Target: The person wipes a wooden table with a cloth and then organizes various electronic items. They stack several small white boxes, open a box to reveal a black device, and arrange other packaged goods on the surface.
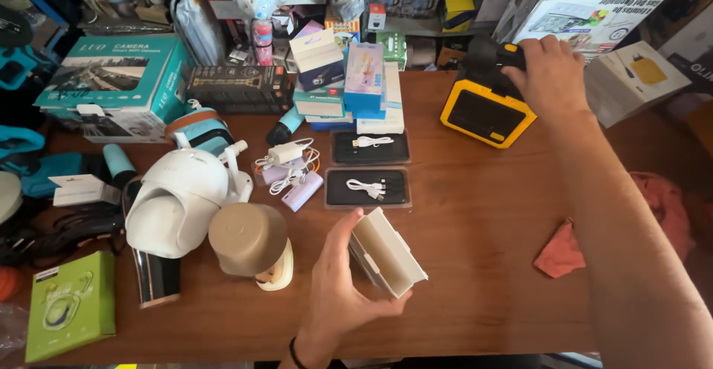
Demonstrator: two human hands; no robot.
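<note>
Left hand (338, 295) closed around open white cardboard box (386, 254), held tilted above brown wooden table (460, 280); probably light, crushable, best gripped by long sides. Right hand (553, 75) clasped on black handle of yellow-and-black boxy lamp (486, 112) at table's far edge; likely rigid, heavier.

An electronics shop or stockroom: the brown wooden table (460, 213) is crowded with boxed gadgets, a teal cardboard camera box (111, 86), a white dome security camera (178, 198) and packaged power banks (369, 188).

Brown wooden table (475, 265), perhaps shelving behind.
</note>
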